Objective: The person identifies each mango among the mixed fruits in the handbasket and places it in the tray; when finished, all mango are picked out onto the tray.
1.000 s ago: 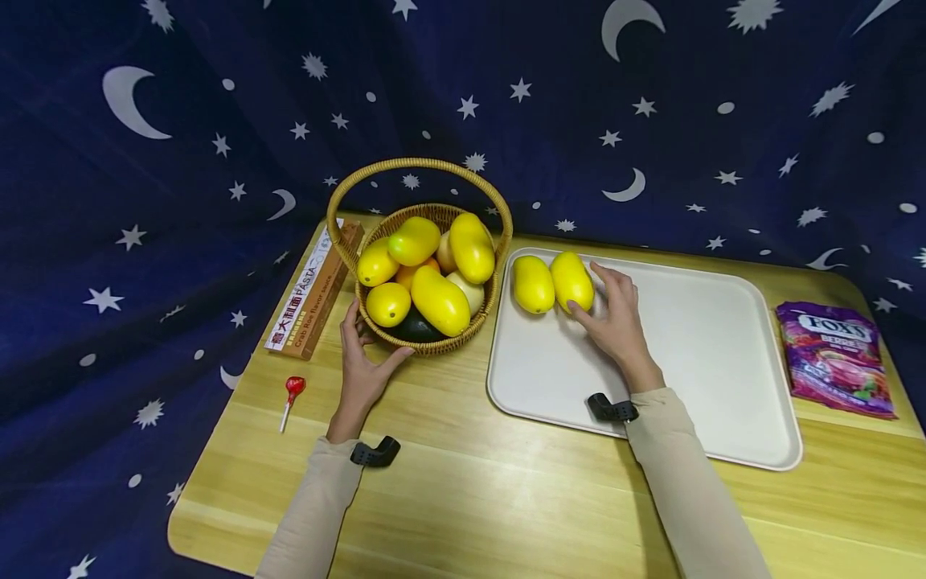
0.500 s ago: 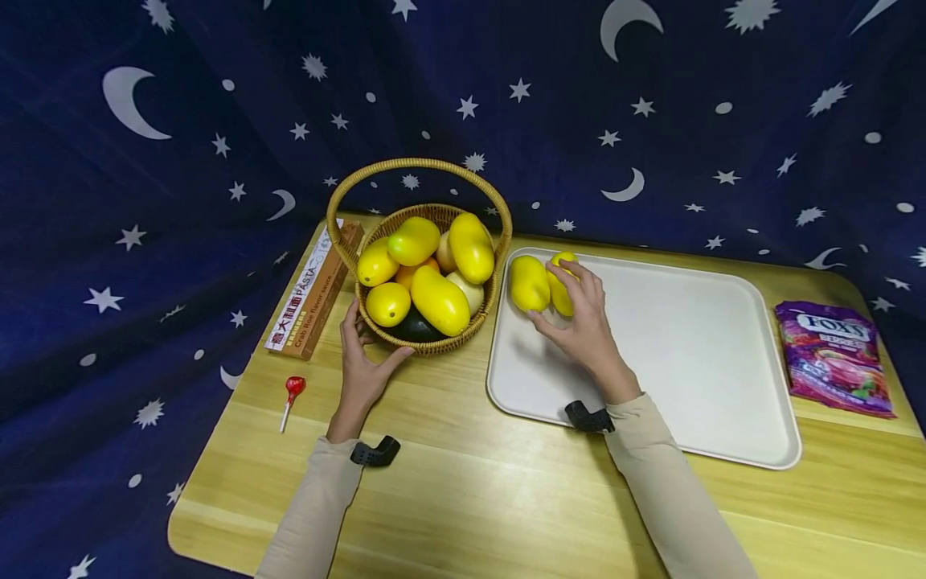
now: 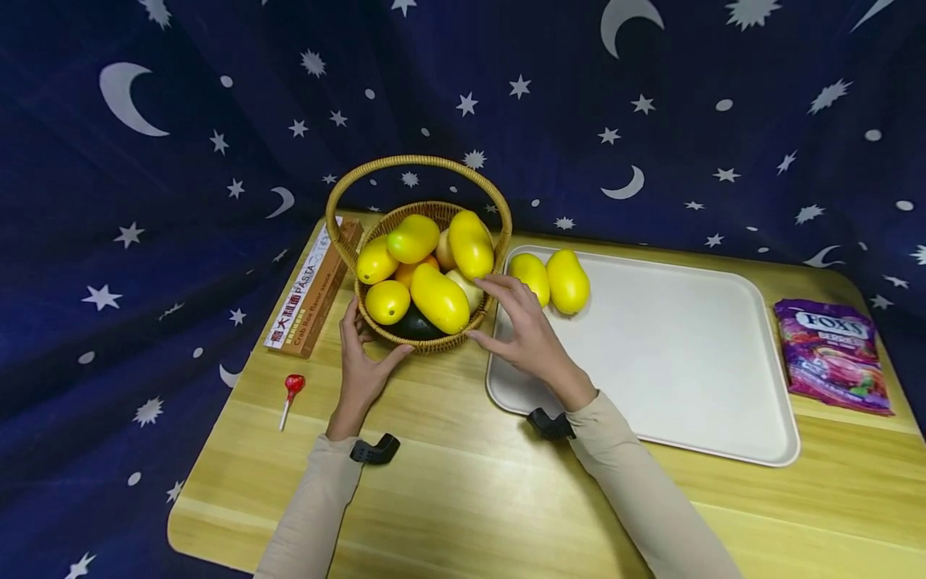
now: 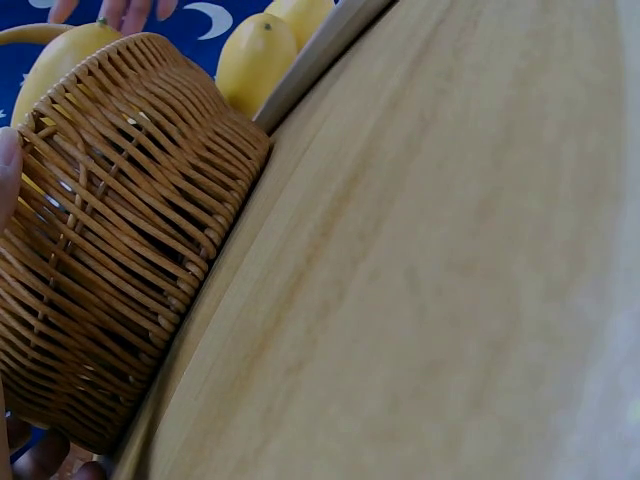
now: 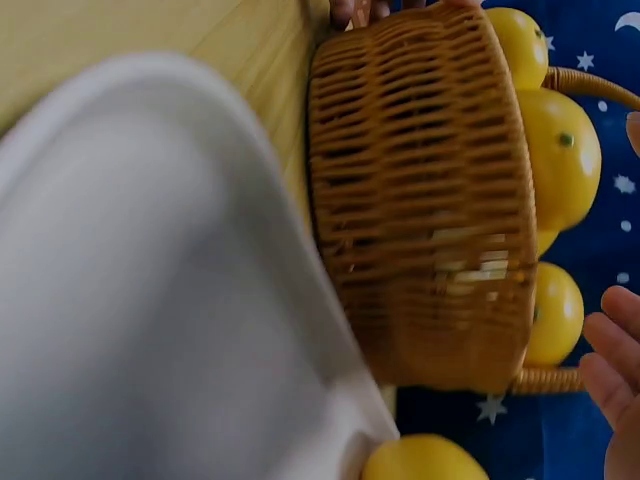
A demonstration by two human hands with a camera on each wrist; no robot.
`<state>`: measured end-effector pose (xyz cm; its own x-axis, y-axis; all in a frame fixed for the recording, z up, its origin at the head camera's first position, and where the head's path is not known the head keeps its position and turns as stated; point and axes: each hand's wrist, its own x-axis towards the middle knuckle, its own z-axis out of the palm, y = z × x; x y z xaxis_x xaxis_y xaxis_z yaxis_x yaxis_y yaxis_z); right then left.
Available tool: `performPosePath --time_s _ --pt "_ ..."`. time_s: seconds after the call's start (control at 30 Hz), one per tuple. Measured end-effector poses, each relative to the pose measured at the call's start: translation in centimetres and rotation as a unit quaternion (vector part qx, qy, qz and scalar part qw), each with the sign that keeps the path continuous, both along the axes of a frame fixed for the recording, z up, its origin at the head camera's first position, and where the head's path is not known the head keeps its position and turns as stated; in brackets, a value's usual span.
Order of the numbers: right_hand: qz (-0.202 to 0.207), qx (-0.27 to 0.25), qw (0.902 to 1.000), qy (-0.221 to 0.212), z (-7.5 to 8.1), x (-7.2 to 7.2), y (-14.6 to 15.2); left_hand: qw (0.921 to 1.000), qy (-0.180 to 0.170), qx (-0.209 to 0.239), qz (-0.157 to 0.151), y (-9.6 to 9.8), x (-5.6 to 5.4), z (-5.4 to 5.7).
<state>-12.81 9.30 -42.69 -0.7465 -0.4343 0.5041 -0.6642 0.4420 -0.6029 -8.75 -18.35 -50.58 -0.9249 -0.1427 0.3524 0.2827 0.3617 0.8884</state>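
My left hand [image 3: 364, 378] holds the wicker basket [image 3: 437, 346] at its front left, thumb at the rim and fingers round the side. Several yellow mangoes [image 3: 440, 299] fill the basket, with an orange fruit [image 3: 407, 276], a pale round fruit [image 3: 463, 288] and a dark one [image 3: 414, 325] partly hidden under them. My right hand [image 3: 531, 338] is spread at the basket's right rim, fingertips close to the mangoes and nothing in its grasp. In the right wrist view its fingers [image 5: 612, 345] are extended. Two more mangoes [image 3: 567, 281] lie on the white tray [image 3: 673, 354], one partly behind the right hand.
Left of the basket lies a pasta box [image 3: 314, 289], with a red lollipop [image 3: 292, 389] in front of it. A purple candy bag [image 3: 833, 354] lies right of the tray. The basket's tall handle [image 3: 419, 160] arches over the fruit. A starry blue cloth [image 3: 550, 48] hangs behind.
My right hand has moved left, from the two mangoes on the tray to the basket's right rim. Those mangoes have shifted slightly left. My left hand has stayed at the basket.
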Motion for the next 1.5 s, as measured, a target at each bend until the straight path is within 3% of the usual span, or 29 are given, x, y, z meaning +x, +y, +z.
performPosePath --time_s 0.3,0.87,1.5 --pt "0.04 0.013 0.9989 -0.019 0.3 -0.8 -2.1 1.0 0.004 0.002 0.002 -0.3 -0.1 -0.6" --pt "0.064 0.065 0.9936 -0.065 0.6 -2.0 -3.1 1.0 -0.003 -0.002 0.002 -0.3 -0.1 -0.5" --pt "0.056 0.017 0.9948 -0.084 0.1 -1.8 -3.0 1.0 0.002 -0.005 0.004 -0.2 0.0 -0.4"
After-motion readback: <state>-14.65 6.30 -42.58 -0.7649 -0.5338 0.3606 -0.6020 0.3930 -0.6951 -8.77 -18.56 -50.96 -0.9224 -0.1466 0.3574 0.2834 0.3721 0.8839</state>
